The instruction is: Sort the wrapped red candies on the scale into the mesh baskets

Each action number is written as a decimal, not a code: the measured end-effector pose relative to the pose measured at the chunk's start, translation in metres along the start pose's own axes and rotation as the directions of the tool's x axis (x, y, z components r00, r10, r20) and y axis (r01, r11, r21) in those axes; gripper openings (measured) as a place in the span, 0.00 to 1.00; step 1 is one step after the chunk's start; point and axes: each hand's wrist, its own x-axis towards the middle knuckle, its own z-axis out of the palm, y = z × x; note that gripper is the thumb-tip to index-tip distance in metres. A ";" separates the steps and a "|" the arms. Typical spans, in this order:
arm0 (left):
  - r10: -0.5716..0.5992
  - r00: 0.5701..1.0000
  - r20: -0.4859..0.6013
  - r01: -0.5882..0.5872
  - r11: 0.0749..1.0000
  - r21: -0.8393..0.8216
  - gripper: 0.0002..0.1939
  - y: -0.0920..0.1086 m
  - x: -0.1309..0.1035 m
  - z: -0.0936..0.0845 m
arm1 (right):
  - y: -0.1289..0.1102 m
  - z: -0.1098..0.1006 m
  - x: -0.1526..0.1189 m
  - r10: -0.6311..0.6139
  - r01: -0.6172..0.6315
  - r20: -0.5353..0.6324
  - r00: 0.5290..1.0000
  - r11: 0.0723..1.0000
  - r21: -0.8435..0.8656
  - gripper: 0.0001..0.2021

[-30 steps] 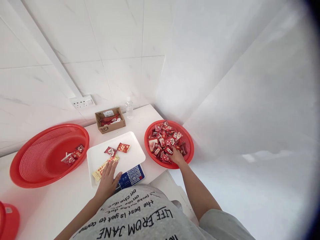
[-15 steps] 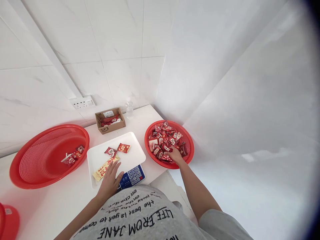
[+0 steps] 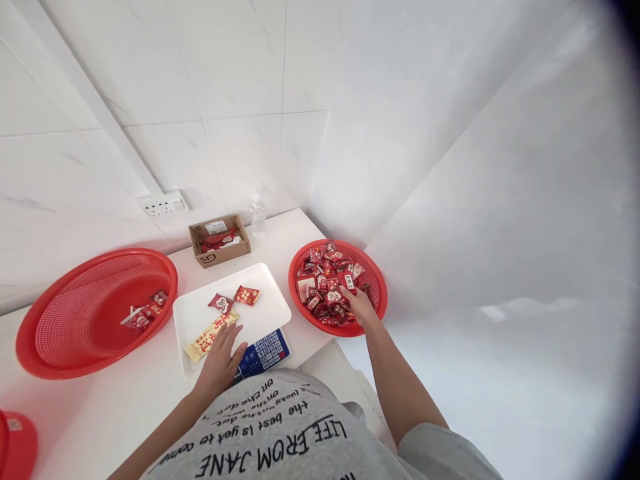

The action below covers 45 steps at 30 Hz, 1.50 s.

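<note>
My right hand [image 3: 361, 308] is over the right red basket [image 3: 379, 311], its fingers closed on a small red snack packet [image 3: 349, 281] with a white label. Under it lies a heap of red snack packets [image 3: 323, 283]. With fingers stretched out, my left hand [image 3: 223, 357] lies at the near edge of a white scale tray [image 3: 267, 293], by a long yellow packet [image 3: 201, 343]. Two small packets, one dark red [image 3: 221, 303] and one bright red [image 3: 247, 295], rest on the tray. A blue scale keypad [image 3: 264, 353] shows below the tray's near edge.
On the left a large red basket [image 3: 50, 363] leans, with a few red packets [image 3: 145, 313] inside. A cardboard box [image 3: 225, 255] with red packets and a clear plastic bottle [image 3: 258, 217] stand near the wall. Another red container [image 3: 23, 440] is cut off at lower left.
My right hand has risen slightly and shifted right within the basket, and a red packet with a white label now shows at its fingertips. My left hand has stayed in place.
</note>
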 end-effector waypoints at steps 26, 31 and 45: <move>0.101 0.995 0.026 -0.101 0.994 0.029 0.18 0.004 -0.005 -0.003 | -0.018 0.062 -0.047 -0.061 0.061 0.314 0.947 0.998 0.009 0.17; 0.111 0.994 0.020 -0.111 0.994 0.009 0.17 -0.001 -0.009 0.000 | -0.014 0.123 -0.075 -0.074 0.023 0.571 0.818 0.995 0.095 0.20; 0.147 0.967 0.210 -0.190 0.961 0.201 0.23 0.005 0.011 0.004 | 0.030 0.079 -0.038 -0.486 0.524 0.210 0.848 0.717 -0.460 0.15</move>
